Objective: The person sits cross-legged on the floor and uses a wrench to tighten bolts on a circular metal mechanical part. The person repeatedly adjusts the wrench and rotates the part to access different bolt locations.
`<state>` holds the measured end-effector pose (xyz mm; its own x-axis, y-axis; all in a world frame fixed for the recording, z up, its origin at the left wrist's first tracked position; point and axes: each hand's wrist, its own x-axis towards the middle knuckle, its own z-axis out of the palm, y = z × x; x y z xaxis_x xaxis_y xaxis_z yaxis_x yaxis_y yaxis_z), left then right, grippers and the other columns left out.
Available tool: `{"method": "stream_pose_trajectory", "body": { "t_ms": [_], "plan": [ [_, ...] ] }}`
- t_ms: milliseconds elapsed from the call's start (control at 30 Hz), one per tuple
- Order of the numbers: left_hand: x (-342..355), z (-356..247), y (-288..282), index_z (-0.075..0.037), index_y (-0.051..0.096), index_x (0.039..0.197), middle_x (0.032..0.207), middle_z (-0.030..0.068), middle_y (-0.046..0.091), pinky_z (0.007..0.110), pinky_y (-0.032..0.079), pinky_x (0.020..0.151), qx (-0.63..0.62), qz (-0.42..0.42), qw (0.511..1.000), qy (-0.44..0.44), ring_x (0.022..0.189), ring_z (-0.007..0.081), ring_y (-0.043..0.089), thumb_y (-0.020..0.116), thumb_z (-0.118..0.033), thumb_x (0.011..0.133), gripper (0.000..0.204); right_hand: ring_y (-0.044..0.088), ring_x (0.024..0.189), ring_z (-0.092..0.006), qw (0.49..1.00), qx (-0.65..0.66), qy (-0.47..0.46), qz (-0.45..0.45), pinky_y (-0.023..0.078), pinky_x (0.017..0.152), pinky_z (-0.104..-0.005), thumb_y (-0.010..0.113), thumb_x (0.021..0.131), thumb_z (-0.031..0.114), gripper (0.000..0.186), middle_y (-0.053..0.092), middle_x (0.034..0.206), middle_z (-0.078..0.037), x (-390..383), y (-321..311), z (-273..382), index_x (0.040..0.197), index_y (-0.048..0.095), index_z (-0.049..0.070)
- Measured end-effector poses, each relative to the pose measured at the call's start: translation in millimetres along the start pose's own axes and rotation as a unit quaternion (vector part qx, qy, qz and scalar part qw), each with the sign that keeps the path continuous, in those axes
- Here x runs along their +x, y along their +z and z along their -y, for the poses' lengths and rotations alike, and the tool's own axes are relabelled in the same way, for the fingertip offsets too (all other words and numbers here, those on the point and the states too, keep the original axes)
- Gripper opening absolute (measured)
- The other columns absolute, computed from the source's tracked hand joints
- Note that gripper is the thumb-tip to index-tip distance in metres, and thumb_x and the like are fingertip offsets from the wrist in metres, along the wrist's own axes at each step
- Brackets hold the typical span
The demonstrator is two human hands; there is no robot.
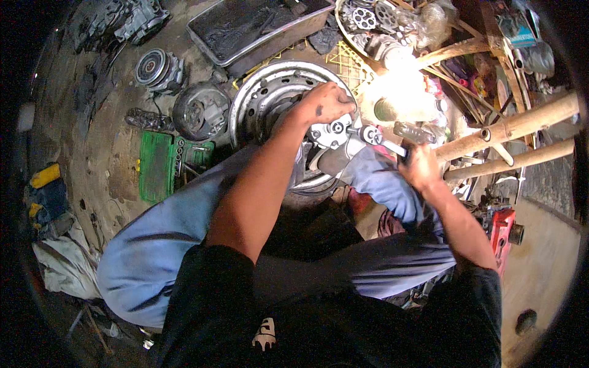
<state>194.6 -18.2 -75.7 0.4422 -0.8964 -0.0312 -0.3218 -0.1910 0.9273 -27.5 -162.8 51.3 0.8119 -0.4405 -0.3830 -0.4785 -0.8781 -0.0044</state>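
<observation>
My left hand (325,103) is closed over a silver metal housing (331,136) above a steel wheel rim (251,92) between my legs. My right hand (421,164) grips the handle of a ratchet wrench (385,141), whose head is at the housing's right side. The housing's underside and what my left fingertips touch are partly hidden by the hand.
An open green socket case (156,165), a round housing (199,110) and a pulley unit (159,72) lie to the left. A metal tray (221,43) and basin of parts (362,18) are beyond. Wooden poles (509,126) cross the right; a bright glare sits upper right.
</observation>
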Motion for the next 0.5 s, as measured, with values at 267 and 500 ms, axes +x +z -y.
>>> {"method": "stream_pose_trajectory", "body": {
  "t_ms": [267, 500],
  "plan": [
    [4, -9, -8, -0.008, 0.076, 0.084, 0.087, 0.0154, 0.07, 0.039, 0.05, 0.078, -0.02, 0.07, 0.995, -0.064, 0.087, 0.0268, 0.067, 0.066, -0.029, 0.083, 0.023, 0.062, 0.064, -0.0345, 0.918, -0.126, -0.365, -0.09, 0.051, 0.066, -0.0444, 0.069, 0.065, 0.015, 0.026, 0.063, 0.069, -0.012, 99, -38, -44, 0.09, 0.062, 0.011],
    [8, -2, -10, -0.001, 0.072, 0.089, 0.09, 0.0188, 0.07, 0.04, 0.051, 0.081, 0.047, 0.076, 0.993, -0.082, 0.086, 0.0309, 0.067, 0.07, -0.04, 0.079, 0.041, 0.062, 0.059, -0.0306, 0.79, -0.224, -0.569, -0.051, 0.048, 0.053, -0.0427, 0.064, 0.066, 0.019, 0.021, 0.064, 0.066, -0.007, 200, -89, 11, 0.085, 0.063, 0.01]
  ]
}}
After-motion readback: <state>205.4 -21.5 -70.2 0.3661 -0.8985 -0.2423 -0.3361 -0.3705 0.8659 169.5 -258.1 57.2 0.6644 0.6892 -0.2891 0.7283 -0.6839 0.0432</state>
